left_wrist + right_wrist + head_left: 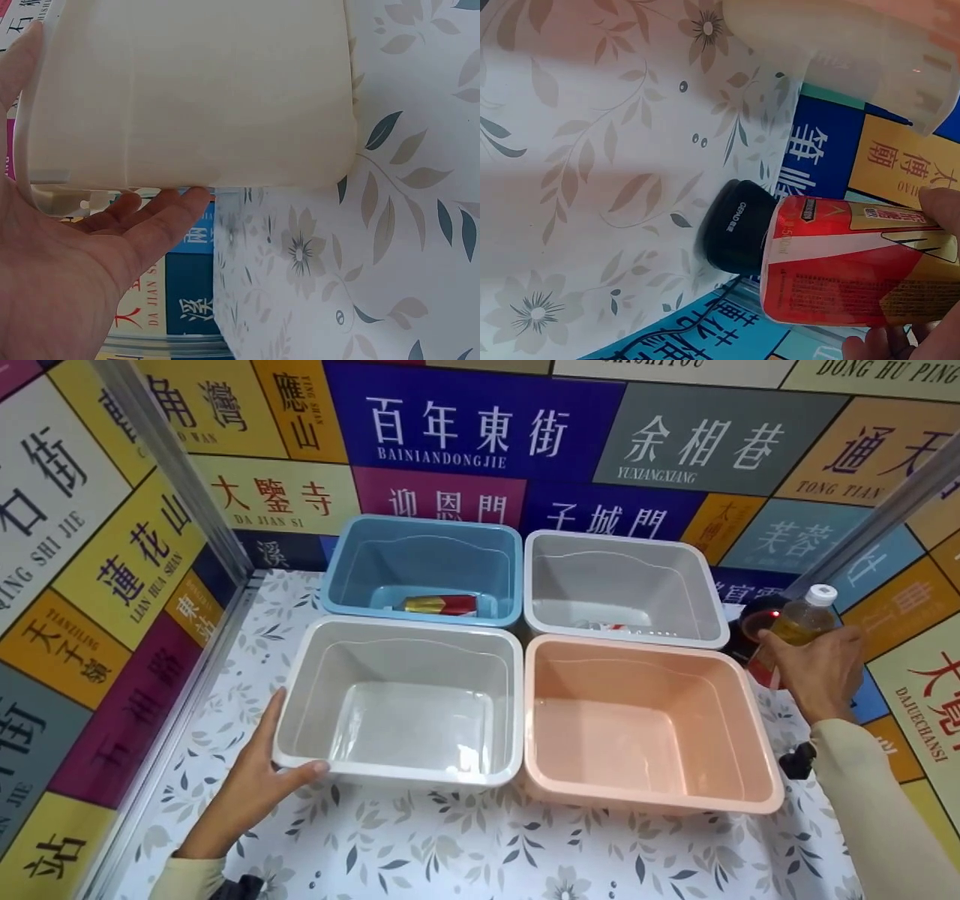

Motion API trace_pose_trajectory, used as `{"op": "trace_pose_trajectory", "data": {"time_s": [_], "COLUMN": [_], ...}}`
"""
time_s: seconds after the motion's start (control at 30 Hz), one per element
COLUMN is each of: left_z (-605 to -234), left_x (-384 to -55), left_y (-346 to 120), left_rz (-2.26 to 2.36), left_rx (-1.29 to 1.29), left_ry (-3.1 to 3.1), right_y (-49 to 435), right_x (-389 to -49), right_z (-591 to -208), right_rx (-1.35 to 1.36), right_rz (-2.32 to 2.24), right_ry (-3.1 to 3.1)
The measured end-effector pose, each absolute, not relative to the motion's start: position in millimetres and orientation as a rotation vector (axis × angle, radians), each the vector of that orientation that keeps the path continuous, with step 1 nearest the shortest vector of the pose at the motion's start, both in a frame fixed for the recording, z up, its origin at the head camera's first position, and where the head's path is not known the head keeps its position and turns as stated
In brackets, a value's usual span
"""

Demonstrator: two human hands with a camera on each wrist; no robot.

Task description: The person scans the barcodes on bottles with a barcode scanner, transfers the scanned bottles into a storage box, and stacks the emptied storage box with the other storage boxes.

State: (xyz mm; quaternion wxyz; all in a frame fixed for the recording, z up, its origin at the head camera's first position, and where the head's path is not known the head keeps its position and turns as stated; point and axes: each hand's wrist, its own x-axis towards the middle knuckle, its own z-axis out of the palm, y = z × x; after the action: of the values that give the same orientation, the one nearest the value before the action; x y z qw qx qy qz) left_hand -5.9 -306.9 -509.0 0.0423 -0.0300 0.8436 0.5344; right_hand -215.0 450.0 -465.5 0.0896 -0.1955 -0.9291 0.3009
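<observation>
My right hand (825,671) grips a clear drink bottle (804,622) beyond the right side of the bins. The bottle has a white cap, amber liquid and a red and gold label (840,262). A black device (739,229) stands by its base; whether they touch, I cannot tell. At the near left corner of the pale grey bin (397,776), my left hand (259,780) rests with fingers spread. Its thumb lies along the front rim, and the fingers (169,225) touch the outer side wall.
A peach bin (652,799) stands right of the pale grey one. Behind are a blue bin (420,547) holding a red and gold package (442,605) and a grey bin (622,562) with a partly hidden item. Sign-patterned walls enclose the leaf-print tabletop (450,855). A cable (682,322) trails near the device.
</observation>
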Motion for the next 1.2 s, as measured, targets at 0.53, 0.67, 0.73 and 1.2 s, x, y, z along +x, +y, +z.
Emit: {"op": "trace_pose_trajectory", "data": {"time_s": [0.53,0.67,0.73,1.2], "left_z": [-510,-509,-509,-510], "left_x": [-4,-5,-6,-5], "left_y": [-307,-308,-308,-308], "left_rz": [1.642,1.641,1.649,1.642], "left_rx": [-0.085,-0.090,-0.093,-0.078], "left_ry": [2.581,2.573,2.560,2.576], "right_y": [434,426,421,396], "right_x": [-221,-221,-222,-229], "right_z": [-445,-437,-433,-414], "right_rx": [-0.404,-0.353,-0.335,-0.222], "right_rz": [0.847,0.804,0.799,0.759], "right_ry": [-2.649,-2.622,-2.615,-2.591]}}
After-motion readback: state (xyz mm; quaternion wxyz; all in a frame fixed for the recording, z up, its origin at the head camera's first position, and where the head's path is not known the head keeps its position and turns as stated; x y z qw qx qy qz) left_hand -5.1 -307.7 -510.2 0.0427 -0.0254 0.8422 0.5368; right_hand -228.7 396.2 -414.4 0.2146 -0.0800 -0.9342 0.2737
